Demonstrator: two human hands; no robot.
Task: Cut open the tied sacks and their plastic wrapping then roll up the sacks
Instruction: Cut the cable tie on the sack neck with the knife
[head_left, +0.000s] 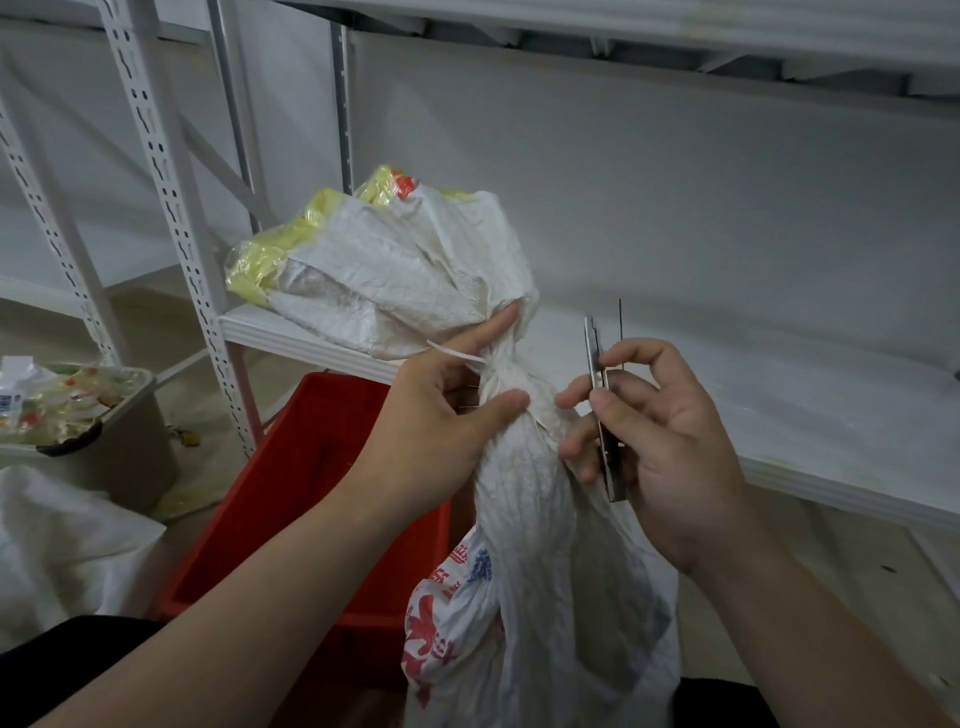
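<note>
One white woven sack (524, 519) stands roughly upright, its long axis rising from the bottom edge, which cuts off its base, to a gathered neck. Above the neck the mouth flares up and leftward, with yellow plastic wrapping (260, 265) showing at its rim. One white tie (457, 358) cinches the neck.

The left hand (441, 431) grips the sack at the tie, fingers curled round the neck, forefinger stretched above it. Just right of the sack, the right hand (665, 447) pinches one metal cutter (605, 415), tips pointing up; its exact type is hard to make out.

Left of the sack sits one red crate (291, 493), further left one bin (130, 441) of litter. A white shelf (779, 415) runs behind the sack.
</note>
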